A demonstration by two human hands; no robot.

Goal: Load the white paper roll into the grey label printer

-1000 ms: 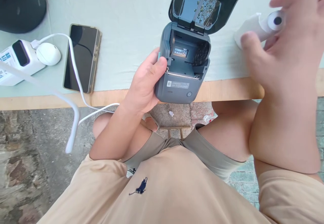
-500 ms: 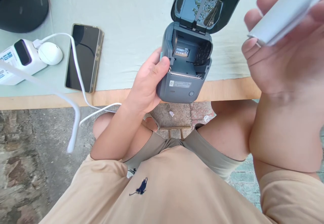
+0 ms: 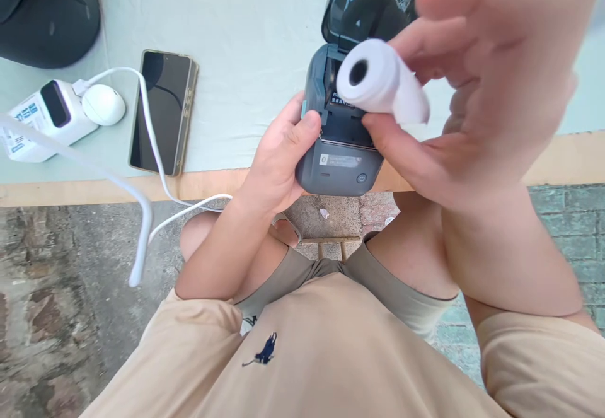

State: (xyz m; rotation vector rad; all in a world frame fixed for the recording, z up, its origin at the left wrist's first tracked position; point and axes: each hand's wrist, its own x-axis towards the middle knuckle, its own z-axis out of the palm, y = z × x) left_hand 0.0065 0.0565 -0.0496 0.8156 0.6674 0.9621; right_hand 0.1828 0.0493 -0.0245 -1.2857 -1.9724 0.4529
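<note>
Paper roll (image 3: 385, 81) just swung in toward the left hand (image 3: 278, 156), so now it's over the open bay (image 3: 347, 129), not seated yet. Right hand (image 3: 505, 99) has it pinched; left's gripping the portable thermal printer (image 3: 338, 175), lid (image 3: 352, 11) flipped up beyond it.

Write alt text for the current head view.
The right hand holds a white paper roll, partly hiding the open grey printer that the left hand grips at the table's edge. A phone and a white device lie to the left.
</note>
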